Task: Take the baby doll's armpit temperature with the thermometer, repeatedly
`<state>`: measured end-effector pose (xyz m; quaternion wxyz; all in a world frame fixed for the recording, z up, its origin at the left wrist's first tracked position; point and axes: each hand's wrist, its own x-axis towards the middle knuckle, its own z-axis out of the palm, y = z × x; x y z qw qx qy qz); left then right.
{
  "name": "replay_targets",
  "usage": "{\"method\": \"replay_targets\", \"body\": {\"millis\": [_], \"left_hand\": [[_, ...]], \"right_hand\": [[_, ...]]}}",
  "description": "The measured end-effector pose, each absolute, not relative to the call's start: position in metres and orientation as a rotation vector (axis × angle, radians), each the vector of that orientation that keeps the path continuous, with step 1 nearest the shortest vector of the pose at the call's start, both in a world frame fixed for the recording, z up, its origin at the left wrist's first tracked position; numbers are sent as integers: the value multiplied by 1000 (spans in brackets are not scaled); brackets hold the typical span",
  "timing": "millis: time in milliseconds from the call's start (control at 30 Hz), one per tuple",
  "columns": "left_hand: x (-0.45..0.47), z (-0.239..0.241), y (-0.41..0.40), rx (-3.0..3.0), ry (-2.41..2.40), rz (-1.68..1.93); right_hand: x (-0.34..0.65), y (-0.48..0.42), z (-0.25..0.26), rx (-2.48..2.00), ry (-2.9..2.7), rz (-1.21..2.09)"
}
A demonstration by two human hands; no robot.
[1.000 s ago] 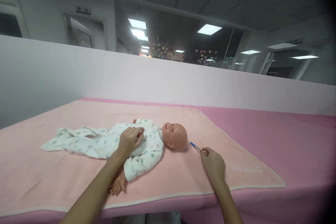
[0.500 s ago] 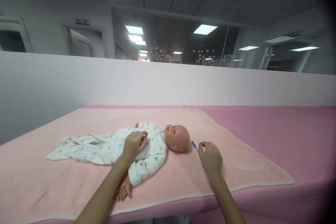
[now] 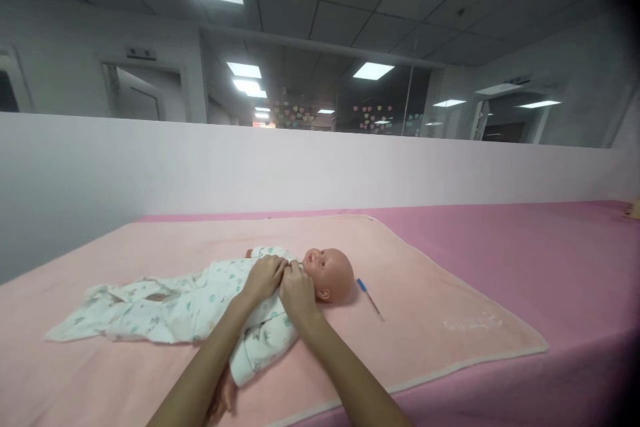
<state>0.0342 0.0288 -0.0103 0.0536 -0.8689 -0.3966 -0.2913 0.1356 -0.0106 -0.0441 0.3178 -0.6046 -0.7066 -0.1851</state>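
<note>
A baby doll (image 3: 327, 273) lies on its back on a light pink blanket (image 3: 430, 327), dressed in a white patterned sleepsuit (image 3: 170, 303). My left hand (image 3: 265, 277) and my right hand (image 3: 296, 292) meet on the doll's chest just below its chin, both with fingers curled onto the sleepsuit's collar. A thin thermometer with a blue tip (image 3: 369, 296) lies on the blanket to the right of the doll's head, apart from both hands.
The blanket covers a pink-topped table (image 3: 550, 267) that runs to the right. A low white partition (image 3: 320, 167) stands behind it. A small tan object (image 3: 634, 209) shows at the far right edge.
My right hand has let go of the blue-tipped thermometer, which now lies on the blanket, and has moved left to join my left hand on the doll's chest.
</note>
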Motion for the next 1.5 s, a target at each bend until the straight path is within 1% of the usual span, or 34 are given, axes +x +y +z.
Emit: {"method": "replay_targets", "body": {"millis": [200,600,833,1067,1233,1500], "left_hand": [[33,-19,27,-2613,-1176,-850],[31,-26,34,-2605,-1216,-1023],[31,-26,34,-2620,-1251,-1038],[33,-27,29,-2562,-1319,-1099],[33,-30,28,-2519,-1294,-1122],[31,-31,27,-2572,-1230,-1157]], "right_hand": [[141,-13,-48,-1602,-1885,-431],[147,-3,-53,-1582,-1806,-358],[143,-4,-50,-1613,-1799,-348],[144,-3,-56,-1516,-1815,-376],[146,-5,-59,-1451,-1855,-396],[146,-8,-58,-1466,-1800,-372]]}}
